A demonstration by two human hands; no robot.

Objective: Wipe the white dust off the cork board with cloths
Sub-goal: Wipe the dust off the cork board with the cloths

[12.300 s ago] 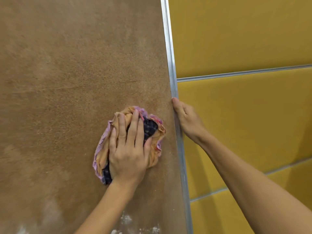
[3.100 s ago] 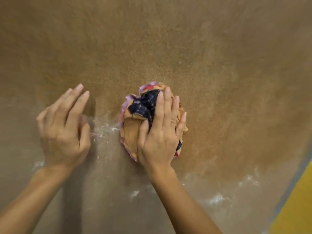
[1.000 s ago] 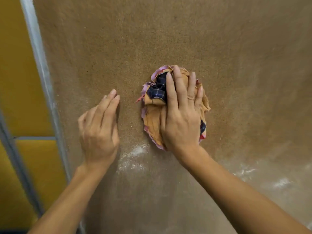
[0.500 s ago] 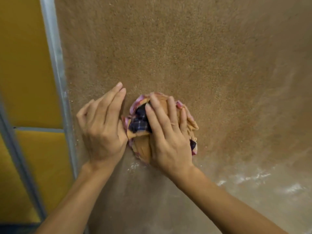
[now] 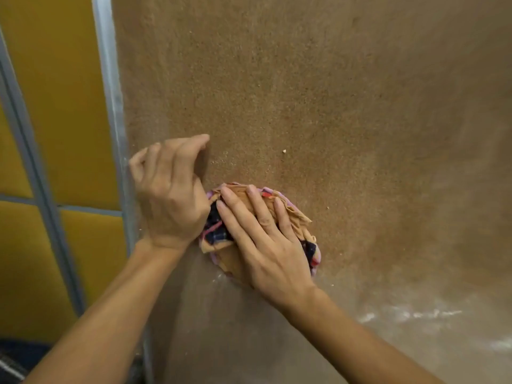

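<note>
Our right grip lies flat with straight fingers, pressing the bunched checked cloth against the cork board, low down and near its left edge. Our left grip sits against the cloth's left side, fingers curled with their tips on the cork and nothing seen in them. White dust streaks the board at lower right, and a metal frame borders it beside yellow panels.
</note>
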